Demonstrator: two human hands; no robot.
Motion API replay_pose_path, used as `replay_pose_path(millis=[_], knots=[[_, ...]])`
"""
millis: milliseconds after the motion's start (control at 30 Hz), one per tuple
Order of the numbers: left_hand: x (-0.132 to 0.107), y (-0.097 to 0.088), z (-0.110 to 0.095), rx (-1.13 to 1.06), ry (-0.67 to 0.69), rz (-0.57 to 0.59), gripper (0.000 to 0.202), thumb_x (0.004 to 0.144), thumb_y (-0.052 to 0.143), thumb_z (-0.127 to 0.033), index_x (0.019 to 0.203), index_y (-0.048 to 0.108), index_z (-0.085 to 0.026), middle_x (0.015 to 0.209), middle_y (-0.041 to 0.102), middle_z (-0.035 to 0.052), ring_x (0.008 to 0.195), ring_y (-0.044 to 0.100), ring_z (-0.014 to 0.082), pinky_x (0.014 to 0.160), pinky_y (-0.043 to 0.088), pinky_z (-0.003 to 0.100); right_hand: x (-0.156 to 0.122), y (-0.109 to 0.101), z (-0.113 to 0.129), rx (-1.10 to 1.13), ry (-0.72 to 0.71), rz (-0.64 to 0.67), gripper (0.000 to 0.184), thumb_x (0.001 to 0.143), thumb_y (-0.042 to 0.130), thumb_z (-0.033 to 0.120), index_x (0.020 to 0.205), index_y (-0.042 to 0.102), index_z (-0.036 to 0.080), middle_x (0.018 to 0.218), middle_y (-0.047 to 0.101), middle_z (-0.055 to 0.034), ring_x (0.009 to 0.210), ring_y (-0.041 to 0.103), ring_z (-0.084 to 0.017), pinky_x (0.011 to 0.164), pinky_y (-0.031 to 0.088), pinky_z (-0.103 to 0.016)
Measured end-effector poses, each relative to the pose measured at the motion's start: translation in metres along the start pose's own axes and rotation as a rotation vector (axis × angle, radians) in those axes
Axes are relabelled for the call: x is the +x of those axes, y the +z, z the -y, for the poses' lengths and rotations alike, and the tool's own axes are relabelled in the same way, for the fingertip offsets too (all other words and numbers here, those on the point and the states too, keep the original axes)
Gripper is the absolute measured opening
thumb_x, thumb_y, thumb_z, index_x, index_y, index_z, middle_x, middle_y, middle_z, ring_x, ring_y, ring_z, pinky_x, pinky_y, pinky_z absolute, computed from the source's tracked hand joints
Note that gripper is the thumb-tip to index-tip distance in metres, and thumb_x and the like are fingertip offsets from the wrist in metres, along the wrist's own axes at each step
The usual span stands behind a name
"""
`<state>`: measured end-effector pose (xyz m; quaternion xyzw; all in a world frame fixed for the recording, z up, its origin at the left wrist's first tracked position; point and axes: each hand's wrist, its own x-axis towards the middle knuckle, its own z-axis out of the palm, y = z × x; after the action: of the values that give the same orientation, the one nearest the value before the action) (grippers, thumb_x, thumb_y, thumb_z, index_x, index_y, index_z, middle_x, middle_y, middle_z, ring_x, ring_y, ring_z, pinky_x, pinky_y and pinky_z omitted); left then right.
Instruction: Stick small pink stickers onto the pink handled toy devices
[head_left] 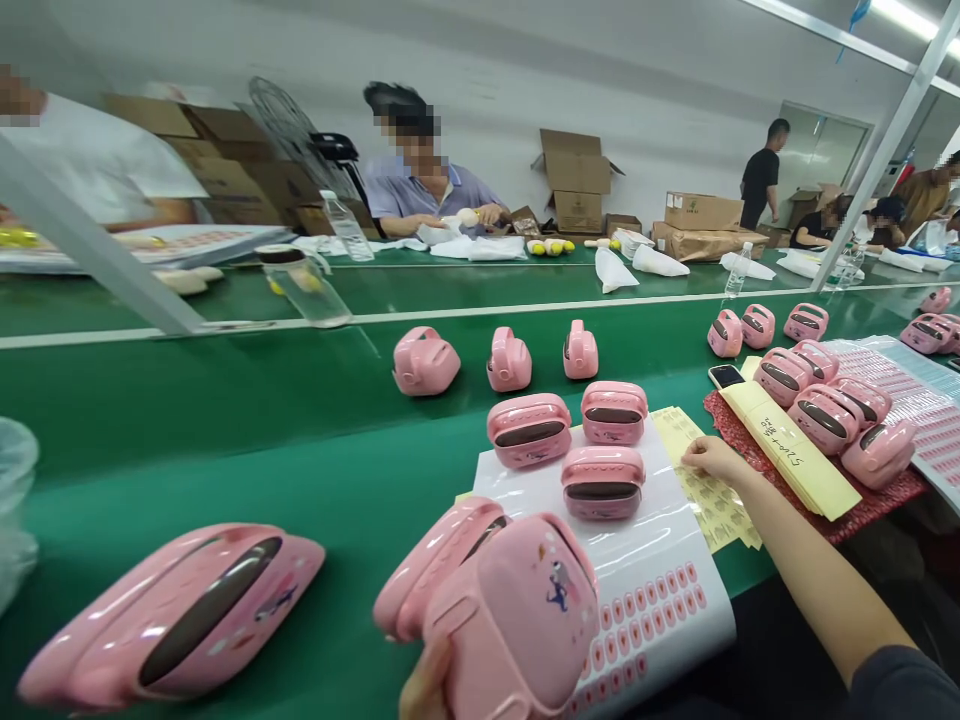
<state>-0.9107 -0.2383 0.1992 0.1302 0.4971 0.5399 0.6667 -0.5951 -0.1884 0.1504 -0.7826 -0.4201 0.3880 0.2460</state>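
Observation:
My left hand (427,682), low in the head view, grips a pink plastic case (517,610) with a carry handle and a small blue cartoon print on its face. Another pink case (442,565) stands right behind it. My right hand (716,462) has its fingertips pinched together over a yellow sticker sheet (724,510); whatever is between them is too small to make out. Under and beside the cases lies a white sheet with rows of red-and-pink stickers (649,610). Three pink cases (604,483) with dark windows rest on or by its far end.
A large pink case (180,620) lies at the left front. Three more (510,360) line the green bench. On the right are a yellow paper stack (787,450), red mat (832,530), phone (725,376) and grouped cases. A metal post (97,230) slants upward; people sit opposite.

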Motion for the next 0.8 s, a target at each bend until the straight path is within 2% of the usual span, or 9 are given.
replay_pose_path(millis=[133, 233, 333, 433, 500, 633, 733, 800], knots=[[-0.005, 0.008, -0.003, -0.006, -0.006, 0.035, 0.065, 0.053, 0.071, -0.046, 0.113, 0.061, -0.023, 0.071, 0.074, -0.0008, 0.087, 0.068, 0.0308, 0.076, 0.055, 0.038, 0.008, 0.007, 0.004, -0.052, 0.037, -0.009, 0.029, 0.087, 0.058, 0.031, 0.110, 0.058, 0.014, 0.113, 0.059, -0.0062, 0.094, 0.061, -0.021, 0.077, 0.053, -0.037], [-0.009, 0.009, -0.001, -0.012, 0.036, 0.020, 0.063, 0.055, 0.071, -0.043, 0.114, 0.061, -0.023, 0.073, 0.074, -0.0013, 0.086, 0.068, 0.0286, 0.077, 0.055, 0.036, 0.007, 0.006, 0.003, -0.039, 0.053, 0.010, 0.029, 0.088, 0.057, 0.031, 0.111, 0.058, 0.014, 0.115, 0.059, -0.0062, 0.096, 0.060, -0.022, 0.078, 0.052, -0.038], [-0.010, 0.010, -0.001, -0.013, 0.078, 0.044, 0.061, 0.058, 0.071, -0.043, 0.114, 0.061, -0.022, 0.074, 0.074, -0.0008, 0.089, 0.067, 0.0295, 0.081, 0.054, 0.038, 0.001, 0.000, 0.002, 0.019, 0.054, 0.052, 0.026, 0.089, 0.056, 0.030, 0.109, 0.058, 0.015, 0.108, 0.061, -0.0059, 0.089, 0.062, -0.018, 0.075, 0.053, -0.036], [-0.008, 0.013, -0.004, -0.015, 0.105, 0.066, 0.060, 0.052, 0.075, -0.041, 0.108, 0.064, -0.022, 0.075, 0.074, -0.0003, 0.092, 0.066, 0.0300, 0.084, 0.053, 0.038, -0.005, -0.005, 0.002, 0.113, 0.042, 0.092, 0.021, 0.090, 0.055, 0.029, 0.104, 0.058, 0.014, 0.098, 0.062, -0.0043, 0.080, 0.062, -0.014, 0.069, 0.054, -0.032], [-0.008, 0.016, -0.006, -0.016, 0.123, 0.060, 0.061, 0.047, 0.078, -0.041, 0.104, 0.065, -0.022, 0.077, 0.073, -0.0002, 0.095, 0.065, 0.0302, 0.085, 0.052, 0.037, -0.008, -0.008, 0.004, 0.191, 0.025, 0.105, 0.017, 0.089, 0.056, 0.028, 0.093, 0.060, 0.013, 0.087, 0.062, -0.0016, 0.071, 0.060, -0.012, 0.063, 0.052, -0.028], [-0.009, 0.018, -0.006, -0.007, 0.132, 0.027, 0.062, 0.046, 0.078, -0.047, 0.101, 0.065, -0.020, 0.083, 0.072, 0.0022, 0.104, 0.060, 0.0311, 0.087, 0.051, 0.037, -0.023, -0.015, 0.016, 0.389, -0.067, 0.116, 0.026, 0.073, 0.071, 0.030, 0.062, 0.055, 0.014, 0.063, 0.055, 0.0027, 0.057, 0.053, -0.009, 0.059, 0.045, -0.024], [-0.008, 0.017, -0.001, 0.013, 0.146, 0.110, 0.062, 0.050, 0.078, -0.048, 0.103, 0.064, -0.020, 0.095, 0.071, 0.0048, 0.108, 0.057, 0.0312, 0.090, 0.049, 0.036, -0.049, -0.012, 0.034, 0.523, -0.167, 0.136, 0.035, 0.055, 0.080, 0.039, 0.056, 0.053, 0.016, 0.068, 0.057, 0.0005, 0.063, 0.053, -0.011, 0.063, 0.044, -0.025], [-0.007, 0.018, 0.003, 0.025, 0.202, 0.156, 0.062, 0.054, 0.077, -0.049, 0.108, 0.062, -0.022, 0.108, 0.067, 0.0048, 0.114, 0.053, 0.0308, 0.096, 0.044, 0.037, -0.073, -0.002, 0.049, 0.587, -0.229, 0.171, 0.039, 0.049, 0.080, 0.046, 0.057, 0.055, 0.017, 0.073, 0.059, -0.0005, 0.066, 0.053, -0.011, 0.065, 0.043, -0.026]])
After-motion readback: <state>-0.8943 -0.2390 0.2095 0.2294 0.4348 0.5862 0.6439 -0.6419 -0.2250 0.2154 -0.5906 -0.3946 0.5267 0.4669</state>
